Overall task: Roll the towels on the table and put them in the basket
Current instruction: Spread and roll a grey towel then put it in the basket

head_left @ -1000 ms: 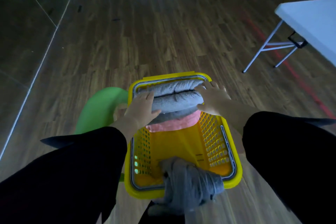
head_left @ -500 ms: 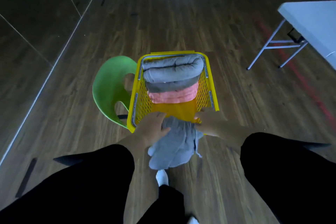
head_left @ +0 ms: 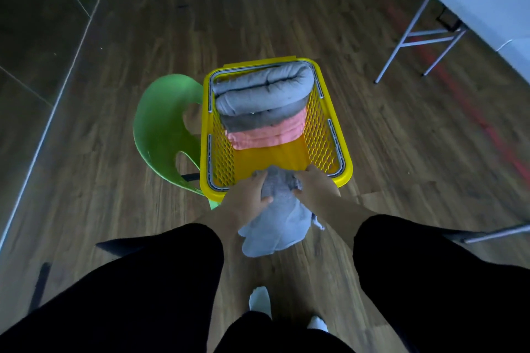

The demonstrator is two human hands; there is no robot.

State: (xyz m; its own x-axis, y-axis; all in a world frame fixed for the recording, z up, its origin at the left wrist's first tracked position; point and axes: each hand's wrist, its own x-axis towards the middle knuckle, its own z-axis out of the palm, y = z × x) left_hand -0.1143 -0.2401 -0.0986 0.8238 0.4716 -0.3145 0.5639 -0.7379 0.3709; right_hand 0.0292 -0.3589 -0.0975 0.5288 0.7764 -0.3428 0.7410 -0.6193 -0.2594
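As the left hand (head_left: pixel 247 200) and right hand (head_left: pixel 316 191) clutched a towel (head_left: pixel 276 222), the basket's (head_left: pixel 204 152) near rim was partly hidden. Gray rolls (head_left: pixel 262 93) and a pink roll (head_left: pixel 266 135) lay inside.

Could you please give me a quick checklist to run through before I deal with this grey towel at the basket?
1. Grip: left hand and right hand both hold the grey towel: ok.
2. Towel rolled: it is crumpled, hanging outside the near rim: not ok.
3. Room in the yellow basket: near half bare: ok.
4. Stored rolls: grey rolls and pink towel packed at the far end: ok.
5. Basket steady on the green chair: cannot tell.
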